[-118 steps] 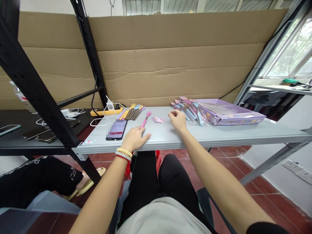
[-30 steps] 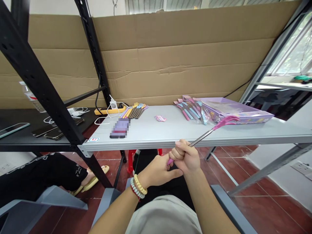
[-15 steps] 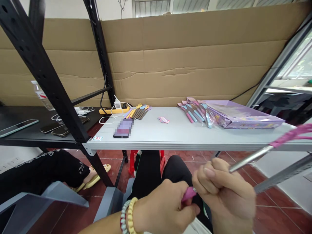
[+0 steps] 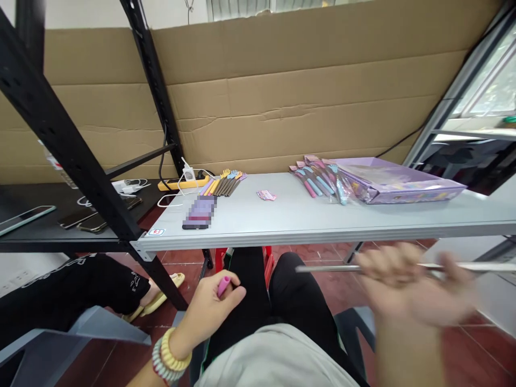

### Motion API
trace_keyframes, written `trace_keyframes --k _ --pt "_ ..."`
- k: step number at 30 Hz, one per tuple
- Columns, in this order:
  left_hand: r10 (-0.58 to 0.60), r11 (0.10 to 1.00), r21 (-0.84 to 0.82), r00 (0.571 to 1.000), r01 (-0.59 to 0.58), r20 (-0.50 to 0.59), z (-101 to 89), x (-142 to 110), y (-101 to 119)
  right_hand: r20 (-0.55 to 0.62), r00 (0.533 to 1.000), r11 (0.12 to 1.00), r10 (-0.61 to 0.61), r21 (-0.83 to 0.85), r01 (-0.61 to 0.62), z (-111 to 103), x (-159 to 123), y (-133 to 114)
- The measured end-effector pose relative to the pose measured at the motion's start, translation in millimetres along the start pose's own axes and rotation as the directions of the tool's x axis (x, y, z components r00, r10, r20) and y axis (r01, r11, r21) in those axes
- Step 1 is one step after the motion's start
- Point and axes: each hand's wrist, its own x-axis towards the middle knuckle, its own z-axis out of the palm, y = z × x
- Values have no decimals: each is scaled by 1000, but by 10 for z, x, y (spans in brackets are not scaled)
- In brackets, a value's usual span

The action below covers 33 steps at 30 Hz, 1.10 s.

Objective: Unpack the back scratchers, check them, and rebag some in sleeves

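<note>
My left hand (image 4: 213,305) is closed around a pink tube-like handle grip (image 4: 223,286), whose end pokes up between thumb and fingers. To the right, my right hand (image 4: 411,287) is blurred by motion, its fingers wrapped round the metal rod of a back scratcher (image 4: 328,269). The bare rod end points left, apart from the pink grip; its other end runs out of view at the right. On the table, several back scratchers (image 4: 226,184) with claw-shaped heads lie fanned out at the left. Other back scratchers (image 4: 320,180) in clear wrappers lie further right.
A purple box (image 4: 407,196) stands at the right of the grey table (image 4: 258,223). Small pink cards (image 4: 266,195), a pixelated phone-like object (image 4: 199,213) and a yellow power strip (image 4: 185,183) are also there. A black post (image 4: 68,123) rises at the left, beside another person's leg (image 4: 76,287).
My hands have moved apart, left hand leftward with the pink grip, right hand rightward with the rod. The rod has come out of the grip, and its pink head has left the view.
</note>
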Motion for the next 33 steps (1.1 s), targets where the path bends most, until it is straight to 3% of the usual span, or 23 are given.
trace_keyframes --k 3,6,8,11,14,16,18,23,29,33 --pt "184 954 233 982 -188 41 191 93 192 192 969 987 158 0 -161 219 43 640" --pt "234 899 339 958 -278 167 330 158 184 277 927 967 253 -40 -252 221 39 918" --pt "224 888 364 956 -281 191 344 174 95 241 946 976 216 -51 -210 146 140 805" --pt "175 908 350 967 -231 185 277 164 -39 44 999 999 -19 -28 20 -3 456 369" --pt "136 933 304 971 -193 198 213 165 -74 -92 971 974 -219 -73 213 -87 742 55" --pt "139 941 284 974 -186 180 213 198 -24 -50 951 947 -305 -122 298 -63 805 89" --pt "163 942 268 974 -201 157 240 260 71 38 946 930 -323 -173 324 15 768 302" --pt "165 947 284 986 -151 -26 268 455 320 137 965 952 -222 -181 245 205 583 878" --pt "178 971 190 972 -148 -152 289 539 343 79 996 999 -46 -9 47 184 476 1037" --pt "150 978 163 980 -127 -133 453 510 257 198 976 946 85 -324 -17 76 229 1372"
